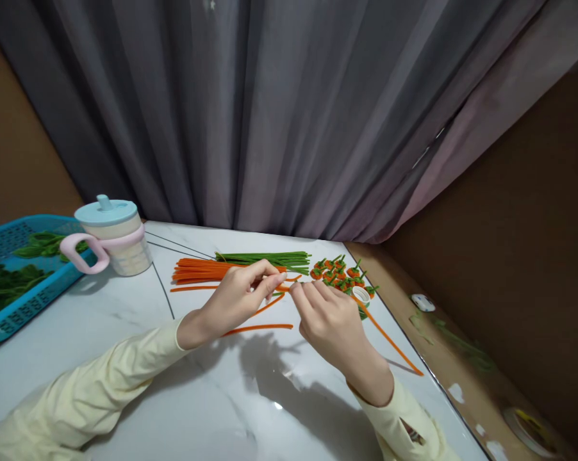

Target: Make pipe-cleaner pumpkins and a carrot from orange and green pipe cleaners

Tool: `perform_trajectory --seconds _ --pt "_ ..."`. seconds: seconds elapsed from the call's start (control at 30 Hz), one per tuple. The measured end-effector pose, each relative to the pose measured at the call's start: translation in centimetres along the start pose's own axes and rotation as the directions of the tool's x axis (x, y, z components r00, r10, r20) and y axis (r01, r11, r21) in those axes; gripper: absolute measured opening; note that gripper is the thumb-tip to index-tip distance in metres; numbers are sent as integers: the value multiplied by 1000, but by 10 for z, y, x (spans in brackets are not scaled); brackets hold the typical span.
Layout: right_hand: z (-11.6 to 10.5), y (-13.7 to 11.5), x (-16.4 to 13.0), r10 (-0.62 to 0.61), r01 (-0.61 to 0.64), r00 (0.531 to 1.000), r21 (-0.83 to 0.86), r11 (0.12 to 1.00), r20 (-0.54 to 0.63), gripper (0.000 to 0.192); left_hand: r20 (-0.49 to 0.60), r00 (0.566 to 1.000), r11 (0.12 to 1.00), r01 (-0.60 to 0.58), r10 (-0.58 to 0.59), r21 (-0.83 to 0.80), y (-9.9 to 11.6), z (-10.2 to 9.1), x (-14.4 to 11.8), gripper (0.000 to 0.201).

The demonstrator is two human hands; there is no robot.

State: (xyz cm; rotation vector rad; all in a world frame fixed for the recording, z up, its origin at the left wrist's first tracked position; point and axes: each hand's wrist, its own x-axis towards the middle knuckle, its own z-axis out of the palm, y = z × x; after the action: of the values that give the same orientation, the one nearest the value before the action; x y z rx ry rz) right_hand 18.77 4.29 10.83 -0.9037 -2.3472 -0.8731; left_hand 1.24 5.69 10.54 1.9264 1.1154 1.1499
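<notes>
An orange pipe cleaner (283, 287) is pinched between both hands (282, 304).

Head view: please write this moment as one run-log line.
left hand: pinching orange pipe cleaner | right hand: pinching same | behind: orange bundle, green bundle

Head cam, angled down, prob. close.

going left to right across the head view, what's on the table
blue basket → lidded cup with pink handle → orange pipe cleaner bundle → left hand → right hand → small tape roll → long orange pipe cleaner
</notes>
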Motion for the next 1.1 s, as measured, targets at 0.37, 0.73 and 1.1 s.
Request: perform_trajectory --seconds 0.37,0.73,1.1 --pt "-6 4 2 -189 190 982 -116 975 17 27 -47 997 995 -60 64 83 -2 1 1 26" --pt "-5 16 0 104 -209 970 539 816 220 23 170 899 896 -426 404 126 3 -5 -6 18" --pt "-2 20 12 -41 -635 768 768 81 639 31 110 895 902 -429 432 -51 -2 -4 -10 16"
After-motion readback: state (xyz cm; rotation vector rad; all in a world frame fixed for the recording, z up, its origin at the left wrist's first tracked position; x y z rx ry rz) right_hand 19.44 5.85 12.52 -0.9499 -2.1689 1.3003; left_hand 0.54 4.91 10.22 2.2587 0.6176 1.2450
